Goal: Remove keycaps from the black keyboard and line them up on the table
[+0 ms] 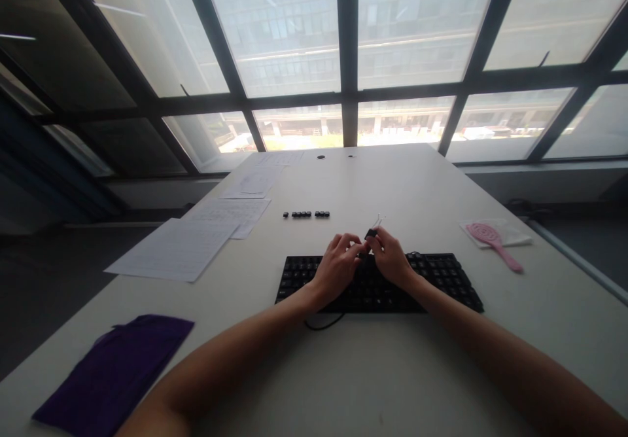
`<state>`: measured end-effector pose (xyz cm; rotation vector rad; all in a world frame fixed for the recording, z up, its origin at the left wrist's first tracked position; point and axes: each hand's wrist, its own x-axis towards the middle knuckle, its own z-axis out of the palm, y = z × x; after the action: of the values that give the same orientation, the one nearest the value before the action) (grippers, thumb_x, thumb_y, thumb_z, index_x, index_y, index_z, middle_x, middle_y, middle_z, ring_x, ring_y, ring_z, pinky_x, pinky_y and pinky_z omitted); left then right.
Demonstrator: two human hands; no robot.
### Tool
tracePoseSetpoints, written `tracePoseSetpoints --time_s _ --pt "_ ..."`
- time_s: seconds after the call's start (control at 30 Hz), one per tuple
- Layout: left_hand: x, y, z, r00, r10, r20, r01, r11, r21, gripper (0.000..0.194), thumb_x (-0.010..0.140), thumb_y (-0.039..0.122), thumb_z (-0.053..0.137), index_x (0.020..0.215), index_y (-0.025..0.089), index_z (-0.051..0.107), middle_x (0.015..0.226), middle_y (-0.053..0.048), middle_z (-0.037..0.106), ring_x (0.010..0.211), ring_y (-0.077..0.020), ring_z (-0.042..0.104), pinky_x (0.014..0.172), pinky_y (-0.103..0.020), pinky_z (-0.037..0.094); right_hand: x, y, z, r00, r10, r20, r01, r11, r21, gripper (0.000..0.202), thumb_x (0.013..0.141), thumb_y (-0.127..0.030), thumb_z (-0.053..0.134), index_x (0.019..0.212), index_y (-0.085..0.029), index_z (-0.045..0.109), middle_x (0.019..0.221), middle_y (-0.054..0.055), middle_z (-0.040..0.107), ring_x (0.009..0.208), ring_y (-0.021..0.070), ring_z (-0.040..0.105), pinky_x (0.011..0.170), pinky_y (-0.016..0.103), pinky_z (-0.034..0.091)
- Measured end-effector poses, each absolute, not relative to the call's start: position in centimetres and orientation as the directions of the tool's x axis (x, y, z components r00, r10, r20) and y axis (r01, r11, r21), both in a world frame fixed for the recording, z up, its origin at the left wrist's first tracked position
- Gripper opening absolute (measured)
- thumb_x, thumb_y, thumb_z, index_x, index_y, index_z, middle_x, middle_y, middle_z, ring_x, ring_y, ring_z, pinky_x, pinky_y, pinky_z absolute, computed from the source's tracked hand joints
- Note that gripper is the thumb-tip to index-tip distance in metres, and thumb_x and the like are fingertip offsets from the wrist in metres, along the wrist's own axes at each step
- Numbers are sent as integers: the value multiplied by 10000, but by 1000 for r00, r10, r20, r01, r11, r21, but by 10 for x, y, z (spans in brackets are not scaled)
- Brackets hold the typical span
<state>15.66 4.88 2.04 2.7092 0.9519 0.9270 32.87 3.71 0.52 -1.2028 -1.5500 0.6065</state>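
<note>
A black keyboard (444, 273) lies across the white table under both hands. My right hand (392, 257) is closed on a small black keycap puller (371, 233), whose thin pale wire prongs point up and away from me. My left hand (338, 263) meets it above the middle of the keyboard, its fingers pinched together. A dark bit shows at the left fingertips, too small to name. Beyond the hands, several black keycaps (301, 214) stand in a row, with small gaps splitting it into groups.
Sheets of paper (174, 250) cover the left edge of the table (235, 371). A purple cloth pouch (115, 375) lies at near left. On the right, a pink hairbrush (495, 241) rests partly on a clear plastic bag (517, 235). A cable (324, 327) loops in front of the keyboard.
</note>
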Motion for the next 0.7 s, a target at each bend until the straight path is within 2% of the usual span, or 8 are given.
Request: tracePoseSetpoints --time_s 0.13,0.23,0.43,0.57,0.7 --pt "146 70 35 552 644 529 515 -763 391 124 874 146 628 975 216 642 1010 -41 649 989 -216 559 921 -367 474 329 38 5 60 914 401 330 361 -872 148 965 -323 466 875 -224 529 749 9 686 689 168 642 684 279 454" --pt "133 110 43 488 706 513 595 -699 396 102 831 176 681 926 212 668 956 -26 690 943 -215 596 916 -371 473 329 39 4 59 916 398 335 357 -872 143 960 -309 476 859 -223 530 749 12 697 699 169 652 699 282 458" --pt "125 192 31 507 810 294 741 -584 332 120 766 175 682 870 200 736 927 -39 740 918 -220 644 906 -347 483 328 40 3 53 913 405 330 367 -870 144 954 -287 480 837 -222 533 743 9 694 701 168 646 706 285 460" --pt "131 216 22 562 793 233 737 -609 293 143 738 181 689 861 220 751 901 -27 749 941 -238 629 918 -361 461 328 40 4 46 918 395 326 359 -874 135 949 -278 484 840 -221 540 739 7 690 698 168 645 706 287 461" --pt "135 231 20 587 789 180 741 -614 272 146 734 208 697 869 237 746 938 -19 749 1035 -271 585 984 -440 382 328 40 5 40 919 391 340 356 -871 138 944 -272 488 831 -220 547 739 6 690 699 168 640 709 289 458"
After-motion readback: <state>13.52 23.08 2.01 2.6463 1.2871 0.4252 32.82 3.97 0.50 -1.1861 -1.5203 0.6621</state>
